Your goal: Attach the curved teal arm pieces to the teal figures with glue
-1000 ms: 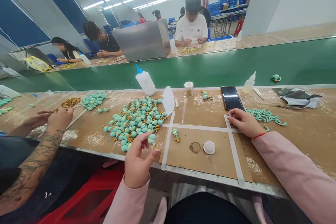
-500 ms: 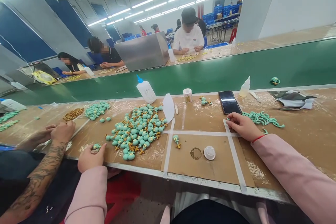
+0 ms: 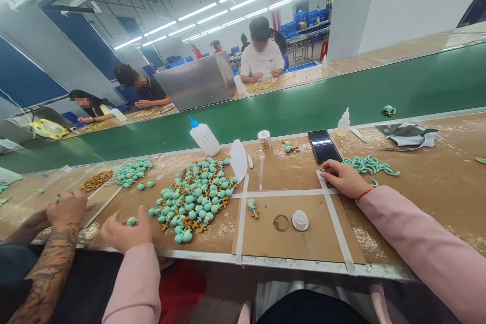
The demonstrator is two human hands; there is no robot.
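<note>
Showing at the left edge of the frame are a co-worker's hands (image 3: 67,207). Near them, at the lower left, the left hand (image 3: 129,235) flanks a small green figure (image 3: 131,221), thumb to its right and fingers to its left; whether they clamp it I cannot tell. Only the figure's rounded top shows, so its long axis is hidden. The pile of figures (image 3: 197,197) lies just right of this hand — far nearer to it than to the other. In the lower middle, a lone figure (image 3: 252,207) lies on the cardboard (image 3: 261,240), its long axis running from the head at upper left to brown feet at lower right. Right of centre, the right hand (image 3: 343,179) pinches a small green piece (image 3: 322,170), mostly hidden — the curved green pieces (image 3: 368,164) lie just beyond, to its upper right.
</note>
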